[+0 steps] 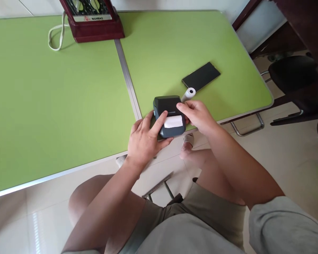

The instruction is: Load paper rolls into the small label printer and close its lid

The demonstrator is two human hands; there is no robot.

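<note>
A small dark portable label printer (170,103) is held at the front edge of the green table. A strip of white paper (173,121) shows in the slot on its face. My left hand (145,139) grips the printer from the left, its index finger lying on the face beside the paper and the thumb along the near side. My right hand (196,114) holds the printer's right side, thumb on top and the other fingers curled, partly hidden. Just behind the right hand a white paper roll (188,94) lies against a black smartphone (202,76).
The green table (63,106) has a metal seam (127,77) across it. A dark red appliance (95,26) with knobs and a white cord (53,37) stands at the back. To the right is a black chair (294,77). My knees are below the table's front edge.
</note>
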